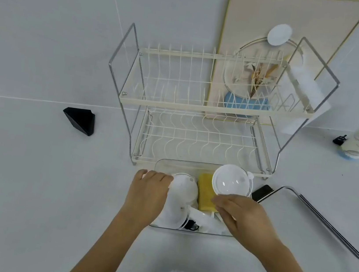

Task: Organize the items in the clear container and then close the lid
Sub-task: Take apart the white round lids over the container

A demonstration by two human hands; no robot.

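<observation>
The clear container (183, 165) sat on the pale bench (30, 172) directly in front of the person and just before the two-tier dish rack (201, 106), close enough for both hands to work inside it at once. Its lid (313, 226) lay open-side up on the bench to the right, touching or nearly touching the container's right edge, which left the top free for arranging; closing was not yet begun. Inside, a yellow sponge (205, 192) lay flat in the middle, a white cup-shaped piece (184, 186) lay to its left, and a round white lid-like piece (230, 182) leaned at the far right corner, probably so it would take less floor space. A few clear and white parts, and something small and black, crowded the near wall, too jumbled to name. The left hand (149, 190) rested over the container's left rim, fingers curled down against the white cup-shaped piece, seemingly steadying or nudging it; whether that grip was actually closed around it could not be told. The right hand (243, 218) reached in over the near right corner, its grip narrow, fingertips (216, 201) touching the near edge of the sponge and close to the round piece, with nothing visibly lifted.
</observation>
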